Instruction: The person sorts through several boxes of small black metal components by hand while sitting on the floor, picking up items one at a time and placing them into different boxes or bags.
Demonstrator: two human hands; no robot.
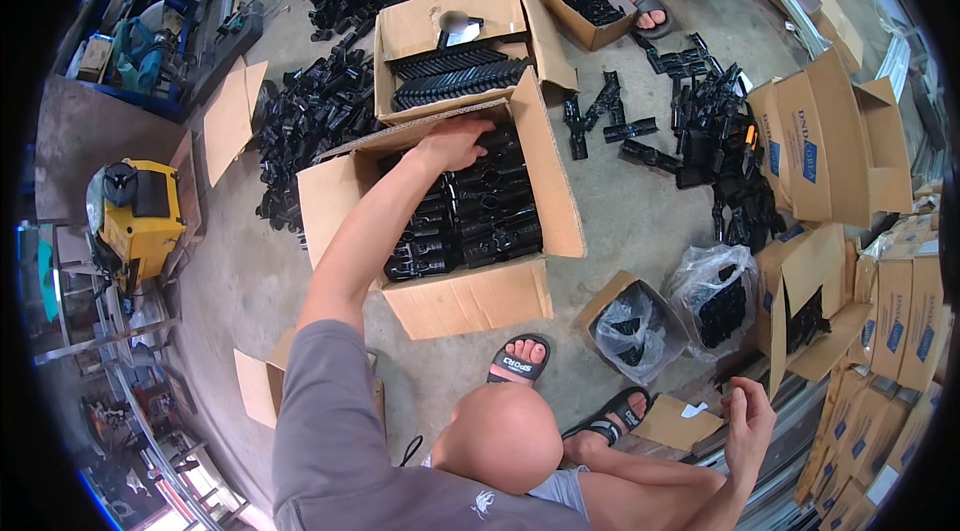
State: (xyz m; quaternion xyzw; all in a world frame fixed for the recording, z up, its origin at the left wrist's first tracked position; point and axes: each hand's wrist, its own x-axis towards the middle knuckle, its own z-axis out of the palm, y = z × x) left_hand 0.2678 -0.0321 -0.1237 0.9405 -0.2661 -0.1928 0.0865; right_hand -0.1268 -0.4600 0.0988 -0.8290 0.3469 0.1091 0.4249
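Observation:
My left hand [456, 143] reaches into the far end of an open cardboard box [466, 301]. Its fingers bend down around a black part there, which they largely hide. Rows of glossy black tubular parts [490, 201] lie packed below the hand, filling much of the box. My right hand [748, 421] is raised over my right leg, its fingers half bent and apart, with nothing visible in them. Nearest to it stands an open carton [800, 276] with black parts inside.
Behind the box stands another carton [440, 26] with neatly stacked black parts. Loose black pieces lie in heaps [320, 121] at left and right [715, 121]. Plastic-lined containers [635, 326] stand right of my feet. Stacked cartons [900, 321] line the right side. Another person's foot [650, 9] shows at the back.

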